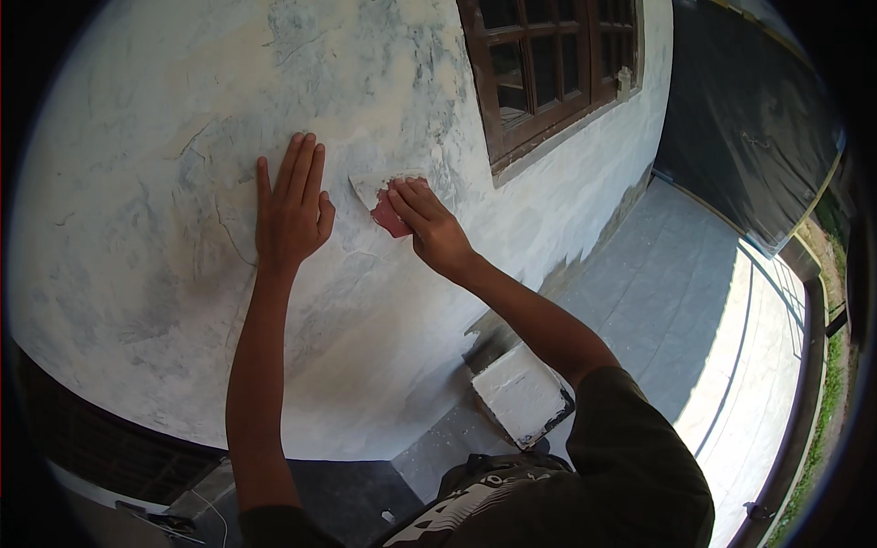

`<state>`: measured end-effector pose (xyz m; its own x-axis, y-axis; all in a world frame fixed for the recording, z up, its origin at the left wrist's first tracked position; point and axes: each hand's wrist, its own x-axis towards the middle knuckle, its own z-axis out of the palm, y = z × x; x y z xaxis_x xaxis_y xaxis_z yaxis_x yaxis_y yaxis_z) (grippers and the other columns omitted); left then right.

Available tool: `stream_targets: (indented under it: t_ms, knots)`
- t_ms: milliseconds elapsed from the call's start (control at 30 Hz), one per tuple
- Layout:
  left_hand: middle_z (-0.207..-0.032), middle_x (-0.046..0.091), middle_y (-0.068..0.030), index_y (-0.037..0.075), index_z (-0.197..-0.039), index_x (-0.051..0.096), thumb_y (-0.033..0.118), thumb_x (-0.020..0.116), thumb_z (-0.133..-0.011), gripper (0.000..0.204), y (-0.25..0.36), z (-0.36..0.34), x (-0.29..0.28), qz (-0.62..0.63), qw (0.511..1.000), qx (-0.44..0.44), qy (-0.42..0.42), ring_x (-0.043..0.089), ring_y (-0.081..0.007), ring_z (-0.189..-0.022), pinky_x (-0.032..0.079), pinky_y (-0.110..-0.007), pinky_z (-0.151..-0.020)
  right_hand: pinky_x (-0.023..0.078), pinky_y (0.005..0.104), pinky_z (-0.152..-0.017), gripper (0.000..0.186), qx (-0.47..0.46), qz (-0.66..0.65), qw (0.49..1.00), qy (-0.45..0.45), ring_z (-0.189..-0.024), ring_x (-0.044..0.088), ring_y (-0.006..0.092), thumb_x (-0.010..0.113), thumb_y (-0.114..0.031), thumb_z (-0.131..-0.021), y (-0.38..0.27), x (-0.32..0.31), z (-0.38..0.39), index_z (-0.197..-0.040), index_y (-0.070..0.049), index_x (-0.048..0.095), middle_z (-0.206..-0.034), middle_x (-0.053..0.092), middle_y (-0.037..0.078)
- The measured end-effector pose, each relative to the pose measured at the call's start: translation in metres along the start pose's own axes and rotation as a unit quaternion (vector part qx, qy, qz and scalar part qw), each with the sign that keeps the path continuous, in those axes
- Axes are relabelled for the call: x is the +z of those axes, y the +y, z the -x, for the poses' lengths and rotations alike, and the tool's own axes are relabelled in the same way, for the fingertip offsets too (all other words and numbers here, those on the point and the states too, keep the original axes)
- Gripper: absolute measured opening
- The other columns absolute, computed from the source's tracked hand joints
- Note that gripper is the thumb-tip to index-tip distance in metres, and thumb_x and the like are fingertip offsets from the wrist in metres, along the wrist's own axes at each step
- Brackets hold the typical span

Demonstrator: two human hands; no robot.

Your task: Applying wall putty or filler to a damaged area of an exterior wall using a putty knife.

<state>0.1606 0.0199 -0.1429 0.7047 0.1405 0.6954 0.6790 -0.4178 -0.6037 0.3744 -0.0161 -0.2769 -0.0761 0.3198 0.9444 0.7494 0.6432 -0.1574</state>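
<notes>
My left hand (290, 212) lies flat on the patchy white and grey wall (137, 237), its fingers stretched upward. To the right of it, my right hand (433, 228) is closed around the reddish-pink grip of a putty knife (391, 217). The knife's wide pale blade meets the wall at its upper edge, with white filler smeared on it. Thin cracks and uneven smears of filler mark the wall around both hands. My right palm and the fingers' undersides are hidden.
A brown wooden window (539, 64) with panes is set in the wall at upper right. Below my right arm, a square container (523, 395) coated in white filler stands on the grey tiled floor (630, 274). Dark sheeting (740, 128) hangs at far right.
</notes>
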Motion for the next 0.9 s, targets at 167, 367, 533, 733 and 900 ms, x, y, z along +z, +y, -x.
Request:
stream_targets:
  t_ms: [167, 367, 533, 733, 900]
  knots:
    - [-0.156, 0.04, -0.0095, 0.003, -0.145, 0.046, 0.015, 0.052, -0.085, 0.061, -0.002, 0.001, 0.0, 0.016, 1.0, 0.01, 0.008, 0.034, -0.0219, -0.148, 0.018, -0.058, -0.12, 0.04, 0.0449, -0.113, 0.06, 0.063, -0.136, 0.988, 0.021, -0.128, 0.055, 0.0374, 0.05, 0.022, -0.078, 0.013, -0.018, 0.032, -0.132, -0.001, 0.057, -0.136, 0.058, 0.019]
    - [-0.156, 0.041, -0.0096, 0.002, -0.144, 0.047, 0.015, 0.052, -0.084, 0.061, 0.004, -0.003, 0.001, 0.03, 0.999, 0.018, 0.02, 0.034, -0.0224, -0.147, 0.017, -0.059, -0.119, 0.035, 0.0463, -0.116, 0.068, 0.01, 0.024, 0.986, 0.167, -0.137, 0.042, 0.0399, 0.054, 0.017, -0.077, 0.062, -0.042, -0.087, -0.142, -0.002, 0.048, -0.148, 0.045, 0.02]
    - [-0.156, 0.04, -0.0097, 0.002, -0.144, 0.047, 0.013, 0.052, -0.084, 0.062, 0.005, -0.001, -0.001, 0.037, 0.999, 0.015, 0.023, 0.035, -0.0224, -0.147, 0.017, -0.059, -0.119, 0.029, 0.0524, -0.118, 0.069, -0.028, 0.054, 0.997, 0.048, -0.145, 0.03, 0.0429, 0.055, 0.014, -0.079, 0.05, 0.02, -0.013, -0.146, 0.0, 0.042, -0.158, 0.03, 0.021]
    - [-0.156, 0.04, -0.0097, 0.003, -0.145, 0.046, 0.013, 0.051, -0.084, 0.062, -0.003, 0.006, 0.0, 0.027, 0.999, 0.018, 0.016, 0.035, -0.0223, -0.147, 0.017, -0.059, -0.119, 0.035, 0.0467, -0.117, 0.06, 0.035, -0.083, 0.981, -0.172, -0.136, 0.048, 0.0333, 0.049, 0.016, -0.083, 0.007, 0.015, 0.163, -0.141, -0.001, 0.049, -0.144, 0.053, 0.017]
    - [-0.156, 0.041, -0.0096, 0.003, -0.145, 0.046, 0.013, 0.051, -0.084, 0.062, 0.002, -0.002, 0.001, 0.022, 0.999, 0.022, 0.013, 0.036, -0.022, -0.146, 0.018, -0.059, -0.119, 0.041, 0.0424, -0.112, 0.051, 0.168, -0.119, 0.978, -0.021, -0.128, 0.055, 0.0362, 0.047, 0.015, -0.089, 0.021, -0.027, 0.114, -0.137, -0.001, 0.053, -0.134, 0.059, 0.021]
